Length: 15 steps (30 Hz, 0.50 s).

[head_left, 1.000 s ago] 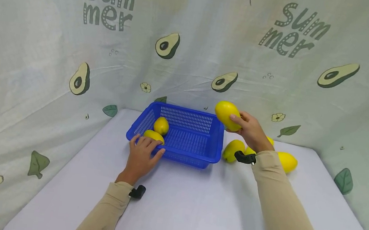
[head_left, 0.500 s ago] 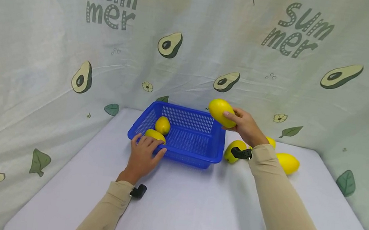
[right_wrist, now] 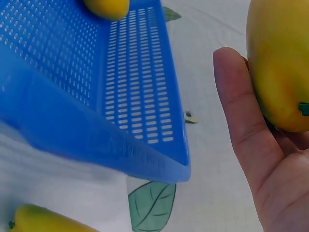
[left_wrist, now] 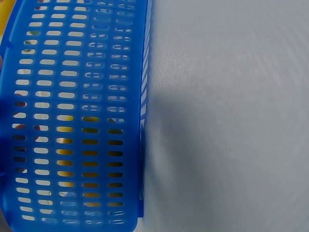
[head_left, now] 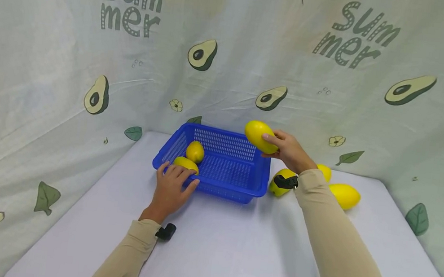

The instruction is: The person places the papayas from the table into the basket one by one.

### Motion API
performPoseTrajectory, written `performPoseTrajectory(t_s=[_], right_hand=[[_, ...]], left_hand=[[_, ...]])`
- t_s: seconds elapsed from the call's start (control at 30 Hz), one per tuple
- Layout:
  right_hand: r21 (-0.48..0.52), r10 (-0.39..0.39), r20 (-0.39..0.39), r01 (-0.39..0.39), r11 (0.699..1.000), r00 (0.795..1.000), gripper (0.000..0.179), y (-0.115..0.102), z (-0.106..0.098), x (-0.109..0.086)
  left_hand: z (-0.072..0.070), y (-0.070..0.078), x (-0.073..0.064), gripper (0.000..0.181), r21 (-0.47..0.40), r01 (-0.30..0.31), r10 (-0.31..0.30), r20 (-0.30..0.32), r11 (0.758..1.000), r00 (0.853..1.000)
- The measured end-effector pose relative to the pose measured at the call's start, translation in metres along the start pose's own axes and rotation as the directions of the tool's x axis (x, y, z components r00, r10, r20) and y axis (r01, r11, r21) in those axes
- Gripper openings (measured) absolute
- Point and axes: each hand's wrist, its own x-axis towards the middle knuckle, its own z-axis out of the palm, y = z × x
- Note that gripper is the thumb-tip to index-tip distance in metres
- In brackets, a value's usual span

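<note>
My right hand (head_left: pixel 292 152) holds a yellow mango (head_left: pixel 259 134) above the right back part of a blue plastic basket (head_left: pixel 227 187). In the right wrist view, the thumb (right_wrist: pixel 236 87) lies along the side of this mango (right_wrist: pixel 282 63), whose small green stem end shows. My left hand (head_left: pixel 169 192) grips the basket's front rim near its left corner, the fingers bent over the edge. Two mangoes lie inside at the left, one by the left wall (head_left: pixel 195 152) and another (head_left: pixel 186 163) just behind the left fingers. Through the slotted wall (left_wrist: pixel 77 96), bits of fingers and yellow fruit show in the left wrist view.
Right of the basket, several more mangoes lie on the white table (head_left: pixel 226 252): one beside the basket (head_left: pixel 279 186), another (head_left: pixel 345 196) farther right, partly behind the right forearm. A cloth (head_left: pixel 232 44) printed with avocados hangs around the table's back and sides.
My right hand has carried the mango leftward, from beside the basket's right wall to over its right part. The left hand stays on the rim.
</note>
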Motion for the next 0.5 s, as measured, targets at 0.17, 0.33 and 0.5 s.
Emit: performPoseTrajectory(t_s=[0.17, 0.33, 0.5], right_hand=[[-0.001, 0.001, 0.0, -0.001, 1.0, 1.0, 0.062, -0.003, 0.004, 0.005], [-0.034, 0.022, -0.006, -0.023, 0.999, 1.0, 0.063, -0.006, 0.006, 0.009], [-0.035, 0.038, -0.012, -0.038, 0.999, 0.999, 0.067, -0.009, 0.012, 0.016]], left_hand=[[0.002, -0.001, 0.002, 0.039, 0.0, 0.0, 0.0, 0.012, 1.0, 1.0], [0.003, -0.001, 0.001, 0.037, 0.012, 0.002, -0.002, 0.021, 1.0, 1.0], [0.001, -0.001, -0.001, 0.035, 0.014, 0.011, -0.011, 0.021, 1.0, 1.0]])
